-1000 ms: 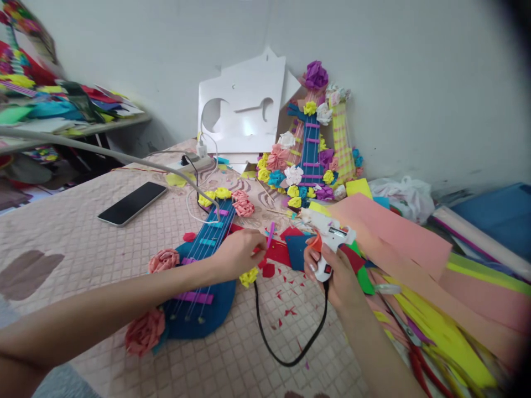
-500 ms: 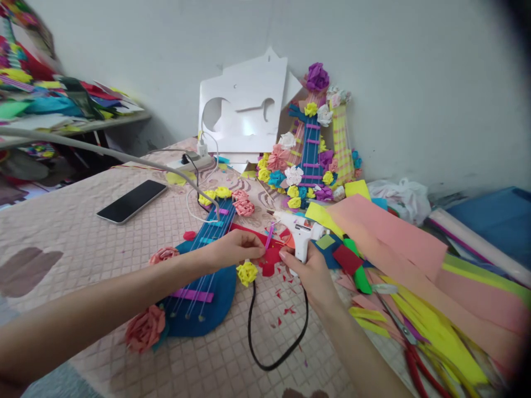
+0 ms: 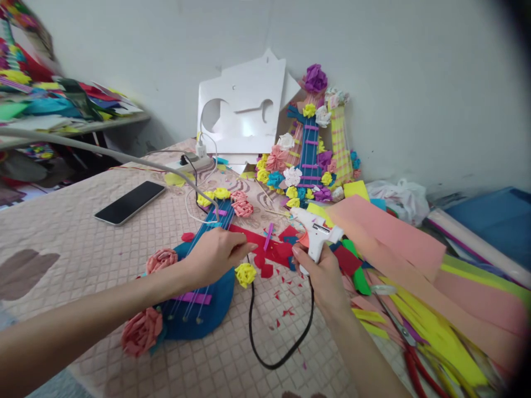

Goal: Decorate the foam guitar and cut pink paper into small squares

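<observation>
My left hand (image 3: 215, 251) rests on the edge of a blue foam guitar (image 3: 194, 309) with paper roses, fingers drawn together and nothing visible in them. A purple strip (image 3: 269, 236) lies just beyond its fingertips on a red foam piece (image 3: 276, 251). A yellow paper flower (image 3: 245, 273) sits below the hand. My right hand (image 3: 321, 271) grips a white glue gun (image 3: 317, 235), nozzle pointing up and left, a short way right of the strip. The gun's black cord (image 3: 269, 362) loops toward me.
A phone (image 3: 126, 202) lies at the left and a power strip (image 3: 194, 162) behind it. A decorated guitar (image 3: 309, 155) and white cut board (image 3: 243, 110) lean on the wall. Foam sheets (image 3: 394, 237) and red-handled scissors (image 3: 415, 354) crowd the right side.
The left hand held the purple strip upright by the glue gun; it has since let go and drawn back left. The right hand and gun swung left, then shifted right again.
</observation>
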Available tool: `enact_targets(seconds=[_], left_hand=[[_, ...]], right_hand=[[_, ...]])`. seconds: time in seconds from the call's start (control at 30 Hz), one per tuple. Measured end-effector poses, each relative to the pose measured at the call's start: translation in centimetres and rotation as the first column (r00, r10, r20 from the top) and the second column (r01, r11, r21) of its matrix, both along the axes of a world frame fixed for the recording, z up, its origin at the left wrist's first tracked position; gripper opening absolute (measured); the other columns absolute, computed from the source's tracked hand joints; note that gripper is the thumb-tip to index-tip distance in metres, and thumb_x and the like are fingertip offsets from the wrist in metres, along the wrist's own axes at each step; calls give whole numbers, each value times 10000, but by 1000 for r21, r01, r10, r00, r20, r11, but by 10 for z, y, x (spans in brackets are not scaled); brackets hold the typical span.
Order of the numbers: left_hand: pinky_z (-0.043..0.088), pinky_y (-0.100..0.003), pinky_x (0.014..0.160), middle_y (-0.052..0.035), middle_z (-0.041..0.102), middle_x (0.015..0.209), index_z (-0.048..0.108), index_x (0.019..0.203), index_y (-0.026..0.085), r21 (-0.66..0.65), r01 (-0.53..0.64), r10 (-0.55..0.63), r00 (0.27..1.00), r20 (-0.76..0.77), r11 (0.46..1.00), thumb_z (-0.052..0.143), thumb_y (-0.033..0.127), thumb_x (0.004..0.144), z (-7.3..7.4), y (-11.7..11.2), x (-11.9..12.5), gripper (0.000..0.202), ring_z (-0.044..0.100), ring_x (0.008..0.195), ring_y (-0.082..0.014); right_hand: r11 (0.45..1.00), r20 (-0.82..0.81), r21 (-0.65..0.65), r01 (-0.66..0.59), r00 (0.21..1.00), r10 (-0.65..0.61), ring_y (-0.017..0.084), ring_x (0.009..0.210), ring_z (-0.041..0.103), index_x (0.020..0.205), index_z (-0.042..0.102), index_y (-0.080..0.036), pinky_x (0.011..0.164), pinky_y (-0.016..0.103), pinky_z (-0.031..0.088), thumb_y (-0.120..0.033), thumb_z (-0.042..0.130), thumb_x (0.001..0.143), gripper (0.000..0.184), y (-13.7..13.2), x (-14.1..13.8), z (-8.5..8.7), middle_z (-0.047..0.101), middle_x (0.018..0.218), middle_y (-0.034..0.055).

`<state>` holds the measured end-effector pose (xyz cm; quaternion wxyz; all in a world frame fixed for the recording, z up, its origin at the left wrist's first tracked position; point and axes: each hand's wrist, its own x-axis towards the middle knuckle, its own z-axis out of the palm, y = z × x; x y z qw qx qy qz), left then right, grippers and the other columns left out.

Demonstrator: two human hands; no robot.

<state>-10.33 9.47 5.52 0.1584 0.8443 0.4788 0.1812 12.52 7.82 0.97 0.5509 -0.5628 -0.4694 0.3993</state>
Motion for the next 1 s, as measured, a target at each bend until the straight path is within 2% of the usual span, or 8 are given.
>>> enact_targets(seconds=[0.07,0.17,0.33,0.6,0.7,0.8,0.87,1.0], left_hand=[[382,-238,580,-2,562,602,610,735,144,-51,-22,28,994,109,998,481,254,840,3,0,3,199,501,571,-104],[420,-219,623,-33,639,796,622,847,144,-158,90,-33,942,333,983,521,218,806,5,0,8,132,565,697,-112],[453,-205,582,-27,633,683,615,823,124,-427,216,26,869,494,878,434,272,868,2,1,14,238,565,597,-92],[435,-198,533,-24,632,652,599,747,121,-500,241,57,859,509,832,507,287,825,-6,6,21,205,555,552,-86],[392,-196,489,-5,596,608,579,705,129,-468,182,53,894,444,865,618,380,748,-9,8,22,258,508,521,-82],[412,-193,540,-24,631,794,589,863,138,-376,167,37,877,479,911,721,375,646,-9,8,24,348,547,662,-104],[430,-198,573,-45,640,882,587,940,139,-371,192,27,860,510,909,710,372,663,-8,8,27,382,571,736,-120],[434,-214,581,-33,625,713,593,789,121,-430,197,77,837,542,881,578,340,783,-9,7,35,219,557,645,-103]], right_hand=[[1000,-7,7,-4,1000,4,136,556,530,846,585,-159,506,250,408,-373,718,667,309,-1,0,1,616,693,12],[1000,-21,8,-19,1000,19,128,547,523,862,575,-167,508,247,407,-363,715,680,302,-3,-2,1,606,673,-6],[999,-27,-8,-51,998,51,115,537,513,850,561,-180,528,243,409,-335,707,704,258,-7,-4,1,579,621,-37],[999,-207,-40,-35,978,26,83,498,461,852,553,-189,472,213,364,-321,738,659,299,-7,-8,3,570,648,-50],[999,-207,-36,-38,978,30,75,491,442,818,551,-187,467,210,358,-318,734,662,274,-7,-9,3,551,634,-57],[999,-145,-34,-42,989,37,82,518,456,795,554,-179,493,216,378,-317,718,680,242,-9,-11,4,551,632,-52],[998,-106,-39,-46,993,41,92,550,481,815,562,-176,515,221,394,-320,710,688,242,-10,-12,5,573,663,-40],[996,-68,-49,-70,996,66,97,545,485,848,563,-173,503,223,393,-336,694,707,252,-14,-15,5,580,677,-29]])
